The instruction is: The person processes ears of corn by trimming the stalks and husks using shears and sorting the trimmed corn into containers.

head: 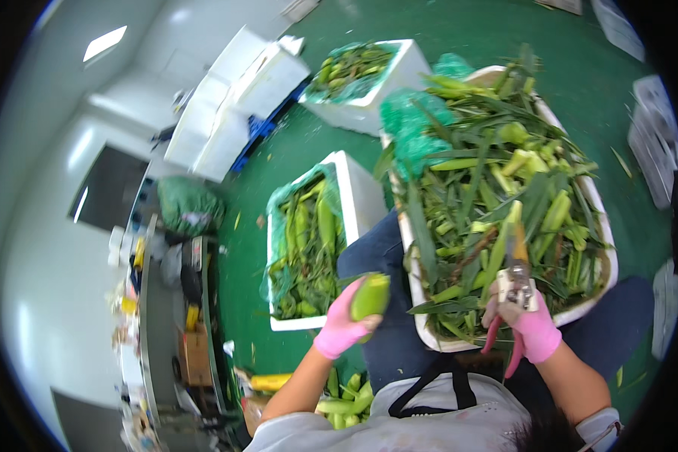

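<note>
My left hand point(343, 323), in a pink glove, grips a green ear of corn point(371, 297) with its pale cut end upward. My right hand point(528, 325), also gloved in pink, is closed around pruning shears point(518, 279) with red handles. Their blades point away from me, over a large white tub point(605, 240) heaped with corn husks, leaves and cut stalk ends point(486, 186). This tub stands between my knees. To its left, a white foam box point(343, 192) lined with green mesh holds unhusked ears of corn point(301, 226).
Behind stands another foam box point(361, 116) of corn. Several white foam boxes point(220, 130) rest on a blue pallet point(254, 135). Trimmed ears point(347, 398) lie by my left side. A cluttered shelf point(175, 316) lines the left; plastic crates point(652, 141) stand right.
</note>
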`<state>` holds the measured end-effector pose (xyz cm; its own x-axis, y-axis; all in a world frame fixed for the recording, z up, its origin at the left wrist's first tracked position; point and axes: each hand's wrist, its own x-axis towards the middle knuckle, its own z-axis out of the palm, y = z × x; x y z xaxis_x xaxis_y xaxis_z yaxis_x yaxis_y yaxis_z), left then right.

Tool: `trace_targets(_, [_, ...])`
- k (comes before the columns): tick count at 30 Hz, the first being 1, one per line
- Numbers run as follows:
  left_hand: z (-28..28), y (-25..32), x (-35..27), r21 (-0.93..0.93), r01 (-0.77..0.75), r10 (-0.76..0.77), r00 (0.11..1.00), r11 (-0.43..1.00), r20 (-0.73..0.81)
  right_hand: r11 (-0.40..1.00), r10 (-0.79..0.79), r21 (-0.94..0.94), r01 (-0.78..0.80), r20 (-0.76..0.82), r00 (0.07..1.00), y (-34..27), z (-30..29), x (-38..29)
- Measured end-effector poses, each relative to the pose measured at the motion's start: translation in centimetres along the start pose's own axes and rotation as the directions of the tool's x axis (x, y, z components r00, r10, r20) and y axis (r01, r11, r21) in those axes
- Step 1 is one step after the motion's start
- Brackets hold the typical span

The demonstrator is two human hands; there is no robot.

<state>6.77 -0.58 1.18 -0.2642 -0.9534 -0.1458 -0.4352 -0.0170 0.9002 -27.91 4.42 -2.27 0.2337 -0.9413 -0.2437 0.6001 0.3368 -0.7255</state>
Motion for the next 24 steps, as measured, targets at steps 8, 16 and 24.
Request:
trace_targets(8, [-2.3,-23.8,-37.1,0.164,0.918,-0.761,0.391,0.36,-0.518,0.843,0.195,0.468,-0.265,0.194,0.961,1.1,0.9,0.2])
trace_targets(16, [-10.7,-22.2,-19.7,0.421,0.509,0.005,0.633,0.75,-0.774,0.835,0.332,0.42,-0.356,0.132,0.934,0.8,0.9,2.3])
trace_targets(24, [-14.1,-22.2,19.4,0.484,0.551,-0.069,0.705,0.68,-0.706,0.944,0.216,0.24,-0.227,0.07,0.974,1.9,-0.8,2.1])
